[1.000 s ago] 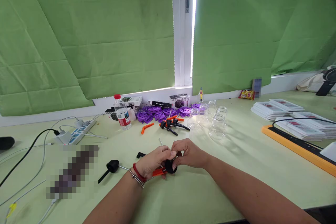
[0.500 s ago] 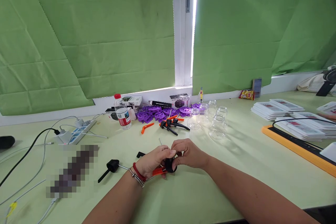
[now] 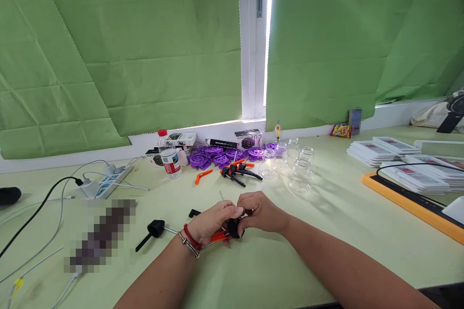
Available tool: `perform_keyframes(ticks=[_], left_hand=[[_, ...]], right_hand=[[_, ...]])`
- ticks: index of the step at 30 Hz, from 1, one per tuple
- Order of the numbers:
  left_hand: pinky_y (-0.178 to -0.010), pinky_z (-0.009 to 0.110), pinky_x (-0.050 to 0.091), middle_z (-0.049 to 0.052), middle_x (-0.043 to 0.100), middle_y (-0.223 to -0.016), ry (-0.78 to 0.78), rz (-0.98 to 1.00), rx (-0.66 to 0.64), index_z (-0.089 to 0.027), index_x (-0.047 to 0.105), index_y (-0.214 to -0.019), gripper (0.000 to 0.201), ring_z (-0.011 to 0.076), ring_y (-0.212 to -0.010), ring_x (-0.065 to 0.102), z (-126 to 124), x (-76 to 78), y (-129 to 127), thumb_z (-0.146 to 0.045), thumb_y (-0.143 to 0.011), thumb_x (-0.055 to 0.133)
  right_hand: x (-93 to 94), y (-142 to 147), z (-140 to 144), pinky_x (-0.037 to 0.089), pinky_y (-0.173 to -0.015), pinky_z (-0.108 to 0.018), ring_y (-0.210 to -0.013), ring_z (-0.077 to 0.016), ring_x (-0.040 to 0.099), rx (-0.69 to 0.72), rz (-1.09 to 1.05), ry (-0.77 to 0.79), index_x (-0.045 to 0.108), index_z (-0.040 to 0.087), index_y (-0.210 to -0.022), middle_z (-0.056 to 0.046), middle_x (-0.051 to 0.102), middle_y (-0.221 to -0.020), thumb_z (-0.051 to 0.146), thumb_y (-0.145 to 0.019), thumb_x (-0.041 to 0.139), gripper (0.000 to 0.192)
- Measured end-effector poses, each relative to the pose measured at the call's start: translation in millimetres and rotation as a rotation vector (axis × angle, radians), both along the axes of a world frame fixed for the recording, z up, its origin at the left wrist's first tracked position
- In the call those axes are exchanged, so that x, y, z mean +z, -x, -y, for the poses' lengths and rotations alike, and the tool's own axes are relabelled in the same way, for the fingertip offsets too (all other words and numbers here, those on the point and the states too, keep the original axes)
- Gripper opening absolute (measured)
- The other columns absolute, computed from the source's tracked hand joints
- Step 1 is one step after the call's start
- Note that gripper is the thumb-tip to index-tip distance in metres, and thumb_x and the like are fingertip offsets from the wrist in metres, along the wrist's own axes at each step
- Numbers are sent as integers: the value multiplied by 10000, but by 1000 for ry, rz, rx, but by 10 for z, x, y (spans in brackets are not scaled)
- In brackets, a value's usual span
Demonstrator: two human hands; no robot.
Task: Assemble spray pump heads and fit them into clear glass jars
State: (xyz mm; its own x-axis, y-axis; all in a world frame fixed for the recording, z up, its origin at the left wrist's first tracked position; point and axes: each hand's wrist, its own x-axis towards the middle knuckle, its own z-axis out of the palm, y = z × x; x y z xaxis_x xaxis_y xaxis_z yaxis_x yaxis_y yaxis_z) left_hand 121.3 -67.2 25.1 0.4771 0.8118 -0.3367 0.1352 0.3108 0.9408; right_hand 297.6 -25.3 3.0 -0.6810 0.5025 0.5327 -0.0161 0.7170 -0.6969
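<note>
Both hands meet over the pale green table near its front. My left hand (image 3: 210,222), with a red band and a metal bangle at the wrist, grips a small black-and-orange clamp (image 3: 226,232); its orange handle pokes out below the palm. My right hand (image 3: 261,212) pinches the clamp's black head from the right. A thin metal pin (image 3: 221,195) sticks up just behind the fingers. A black handle with a metal rod (image 3: 154,231) lies to the left of my left wrist, and a small black piece (image 3: 194,213) lies behind it.
Farther back lie more black-and-orange clamps (image 3: 237,172), purple plastic parts (image 3: 217,156), several clear glass jars (image 3: 290,164) and a water bottle (image 3: 167,154). A power strip (image 3: 105,182) with cables sits at left. Stacks of white packets (image 3: 398,159) and an orange-edged board (image 3: 413,203) fill the right.
My hands stay almost still on the clamp. At the far right edge, a flat packet has moved in over the stacks.
</note>
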Motion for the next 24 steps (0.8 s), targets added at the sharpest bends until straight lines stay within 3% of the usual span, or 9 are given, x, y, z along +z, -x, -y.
perform_keyframes(ticks=[8,24], left_hand=[[-425,233,422,35,589,-725,2,-24,-3,-170,468,-892,472,166,-623,567,-8,-3,-4,-556,-675,630],[-398,229,434,23,559,-697,-1,43,-20,-164,478,-826,459,161,-570,583,-15,21,2,-589,-695,593]], right_hand=[[67,-23,-37,345,-497,-198,-552,-84,462,84,69,75,693,155,-662,31,503,-583,466,-601,768,325],[133,-104,-6,429,-642,-218,-659,-108,550,70,129,-68,716,162,-913,-35,596,-733,292,-864,546,219]])
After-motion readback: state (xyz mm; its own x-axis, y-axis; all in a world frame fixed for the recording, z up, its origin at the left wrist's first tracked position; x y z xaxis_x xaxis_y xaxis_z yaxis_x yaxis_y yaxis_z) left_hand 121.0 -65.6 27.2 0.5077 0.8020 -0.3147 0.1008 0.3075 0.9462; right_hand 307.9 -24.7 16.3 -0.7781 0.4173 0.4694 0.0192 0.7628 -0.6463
